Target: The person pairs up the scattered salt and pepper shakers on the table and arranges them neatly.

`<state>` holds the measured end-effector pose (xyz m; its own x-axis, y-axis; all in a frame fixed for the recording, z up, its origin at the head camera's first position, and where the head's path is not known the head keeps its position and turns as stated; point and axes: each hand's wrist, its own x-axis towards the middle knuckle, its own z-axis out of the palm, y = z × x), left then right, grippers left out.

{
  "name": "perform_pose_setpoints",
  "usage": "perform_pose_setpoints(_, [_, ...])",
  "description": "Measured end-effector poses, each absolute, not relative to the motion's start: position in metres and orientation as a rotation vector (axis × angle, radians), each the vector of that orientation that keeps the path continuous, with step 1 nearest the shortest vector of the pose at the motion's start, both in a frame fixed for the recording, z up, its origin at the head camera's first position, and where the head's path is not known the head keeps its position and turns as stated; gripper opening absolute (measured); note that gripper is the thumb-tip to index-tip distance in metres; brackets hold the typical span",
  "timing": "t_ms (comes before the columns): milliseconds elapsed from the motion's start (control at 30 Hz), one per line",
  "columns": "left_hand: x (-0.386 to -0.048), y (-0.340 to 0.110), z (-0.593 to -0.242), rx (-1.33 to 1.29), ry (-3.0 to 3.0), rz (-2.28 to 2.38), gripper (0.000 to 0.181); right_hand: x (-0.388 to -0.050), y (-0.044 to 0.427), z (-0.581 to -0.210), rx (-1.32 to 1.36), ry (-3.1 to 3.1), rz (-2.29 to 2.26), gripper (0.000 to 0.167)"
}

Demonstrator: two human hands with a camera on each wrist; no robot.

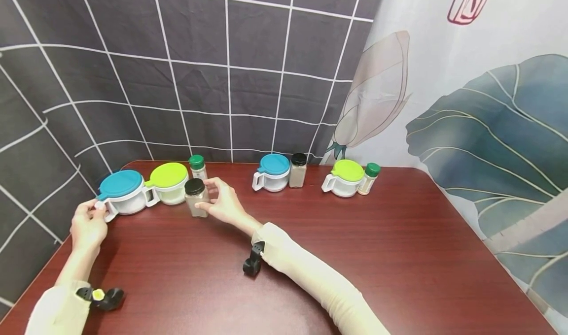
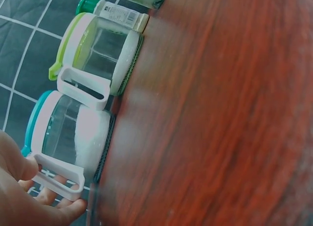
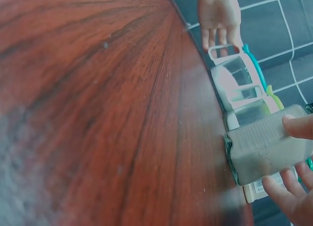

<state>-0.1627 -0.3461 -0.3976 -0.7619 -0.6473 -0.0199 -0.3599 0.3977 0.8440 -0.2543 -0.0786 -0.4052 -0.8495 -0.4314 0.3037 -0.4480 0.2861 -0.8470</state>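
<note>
At the table's left end my left hand pinches the white handle of a seasoning jar with a blue lid. White contents show through its clear wall in the left wrist view. My right hand holds a square glass spice jar with a black lid, thumb on one side and fingers on the other. Greyish contents fill it. Close behind that jar are a seasoning jar with a lime-green lid and a green-capped shaker, partly covered by it.
Farther right along the back edge stand another blue-lidded jar, a black-lidded spice jar, a lime-lidded jar and a green-capped shaker. A dark gridded cloth hangs behind the reddish-brown table.
</note>
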Motion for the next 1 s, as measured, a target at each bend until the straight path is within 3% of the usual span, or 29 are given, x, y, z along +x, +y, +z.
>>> perform_pose_setpoints(433, [-0.1650,-0.3444,-0.3978,0.953,-2.110,-1.471,0.059,-0.2527,-0.0820,-0.4040,0.833,-2.541,1.629,0.053])
perform_pose_setpoints(667, [-0.1649,-0.3446,-0.4010,0.976,-2.114,-1.440,0.020,-0.2503,-0.0837,-0.4094,0.788,-2.551,1.637,0.056])
perform_pose_setpoints(867, [-0.1664,-0.3470,-0.3995,0.967,-2.183,-1.376,0.032,-0.2502,-0.0839,-0.4104,0.798,-2.544,1.594,0.055])
perform_pose_setpoints(1000, [-0.1669,-0.3472,-0.3974,0.978,-2.186,-1.376,0.029,-0.2503,-0.0842,-0.4088,0.786,-2.551,1.597,0.054])
